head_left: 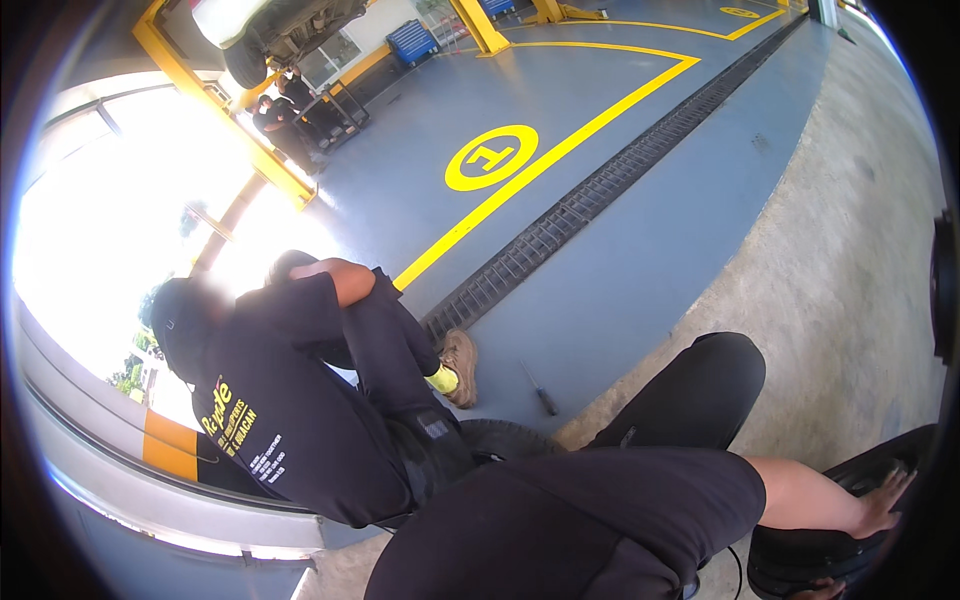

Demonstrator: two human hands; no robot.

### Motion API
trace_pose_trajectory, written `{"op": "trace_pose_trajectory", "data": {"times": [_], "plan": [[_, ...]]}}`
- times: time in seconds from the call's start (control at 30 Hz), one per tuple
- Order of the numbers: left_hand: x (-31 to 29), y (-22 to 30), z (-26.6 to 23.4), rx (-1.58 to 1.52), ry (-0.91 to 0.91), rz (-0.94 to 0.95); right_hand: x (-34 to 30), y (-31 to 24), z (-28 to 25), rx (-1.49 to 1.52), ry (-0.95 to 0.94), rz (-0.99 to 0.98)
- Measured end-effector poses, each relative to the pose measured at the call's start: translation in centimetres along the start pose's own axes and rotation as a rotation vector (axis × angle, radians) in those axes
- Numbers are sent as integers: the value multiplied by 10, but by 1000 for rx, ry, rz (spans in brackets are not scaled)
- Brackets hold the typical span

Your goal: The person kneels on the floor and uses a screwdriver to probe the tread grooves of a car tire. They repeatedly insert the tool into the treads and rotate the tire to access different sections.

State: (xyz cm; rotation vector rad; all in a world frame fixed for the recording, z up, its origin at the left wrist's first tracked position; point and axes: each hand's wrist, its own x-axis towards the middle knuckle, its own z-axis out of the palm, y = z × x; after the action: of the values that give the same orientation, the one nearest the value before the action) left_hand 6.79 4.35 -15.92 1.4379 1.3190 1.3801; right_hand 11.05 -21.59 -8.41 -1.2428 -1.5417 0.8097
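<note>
At the lower right, my left hand rests on a black tire with its fingers stretched out and slightly apart. My left forearm reaches across from a dark sleeve at the bottom. Only a small part of my right hand shows, at the lower edge against the same tire; its fingers are mostly cut off. My bent knee in dark trousers rises beyond the arm. On the floor past the knee lies a screwdriver with a dark handle.
A person in a dark shirt and cap sits close at left, beside another tire. A drain grate crosses the blue floor. Farther back are yellow lift posts, a raised vehicle, people and a blue tool cabinet.
</note>
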Motion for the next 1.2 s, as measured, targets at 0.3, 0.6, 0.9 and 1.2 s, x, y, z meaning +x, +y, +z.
{"op": "trace_pose_trajectory", "data": {"times": [0.3,0.6,0.9,1.2], "plan": [[-115,69,-68,-28,-176,-57,-5,-14,-33,-18,-50,44],[-84,90,-126,76,57,107,-7,-73,-41,-57,-242,434],[-32,107,-90,336,7,277,28,-128,-79,-583,-364,467],[-44,118,-86,242,102,299,57,-138,-50,-1232,-439,220]]}}
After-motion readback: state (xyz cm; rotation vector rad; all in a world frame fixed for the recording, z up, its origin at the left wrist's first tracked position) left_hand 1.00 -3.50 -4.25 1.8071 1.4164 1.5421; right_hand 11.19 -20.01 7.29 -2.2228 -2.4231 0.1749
